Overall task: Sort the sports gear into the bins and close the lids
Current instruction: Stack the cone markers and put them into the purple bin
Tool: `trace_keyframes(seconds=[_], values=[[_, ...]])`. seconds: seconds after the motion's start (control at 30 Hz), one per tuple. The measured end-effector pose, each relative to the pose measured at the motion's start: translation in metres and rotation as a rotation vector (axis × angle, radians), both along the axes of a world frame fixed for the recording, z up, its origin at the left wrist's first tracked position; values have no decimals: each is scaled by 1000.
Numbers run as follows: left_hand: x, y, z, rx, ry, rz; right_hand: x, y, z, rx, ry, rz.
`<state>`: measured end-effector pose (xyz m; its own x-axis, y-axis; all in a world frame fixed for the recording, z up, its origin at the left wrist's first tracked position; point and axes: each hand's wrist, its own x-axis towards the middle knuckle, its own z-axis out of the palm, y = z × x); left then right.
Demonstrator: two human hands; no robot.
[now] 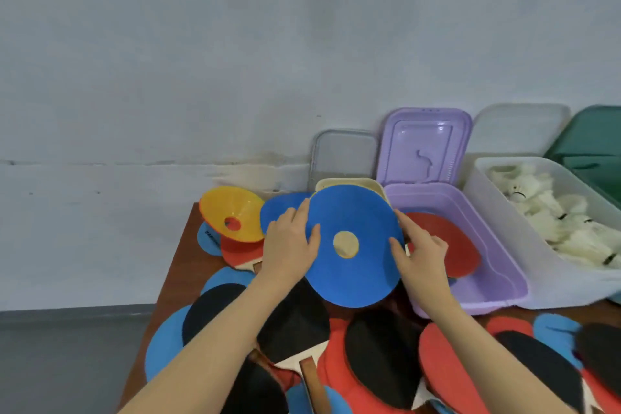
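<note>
Both hands [290,245] gripping blue disc cone [356,276] (edges only) above paddles [379,356].

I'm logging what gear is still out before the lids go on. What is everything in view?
blue disc cone: one, blue, held over the cream bin
cream bin: one, cream, mostly hidden behind the cone
yellow disc cone: one, yellow, tilted at table's far left
purple bin: one, open, a red paddle inside
clear bin: one, open, white shuttlecocks inside
green lid: one, far right
loose paddles: many, red, black, blue, piled near edge
table: one, brown
left hand: on cone's left edge
right hand: on cone's right edge
</note>
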<state>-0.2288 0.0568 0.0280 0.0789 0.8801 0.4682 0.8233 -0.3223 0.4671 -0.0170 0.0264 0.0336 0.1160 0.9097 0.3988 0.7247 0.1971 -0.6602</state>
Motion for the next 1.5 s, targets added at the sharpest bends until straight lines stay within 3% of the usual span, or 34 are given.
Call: trace_keyframes(seconds=[0.17,0.37,0.5,0.6,0.9,1.27,1.5], values=[[99,38,2,16,6,-7,97,30,5,19,-41,-79],[198,78,-5,-135,61,-9,180,73,-12,-123,-112,-120],[224,101,-19,-276,230,-54,199,89,-31,-251,-173,-146],[226,111,-30,-352,409,-73,203,94,-42,-346,-325,-164],[170,98,-23,-126,443,-42,169,97,-44,-262,-364,58],[32,74,-16,-188,344,114,33,111,-27,-99,-249,336],[-82,71,-35,-331,301,208,-79,115,-34,-171,-158,422]])
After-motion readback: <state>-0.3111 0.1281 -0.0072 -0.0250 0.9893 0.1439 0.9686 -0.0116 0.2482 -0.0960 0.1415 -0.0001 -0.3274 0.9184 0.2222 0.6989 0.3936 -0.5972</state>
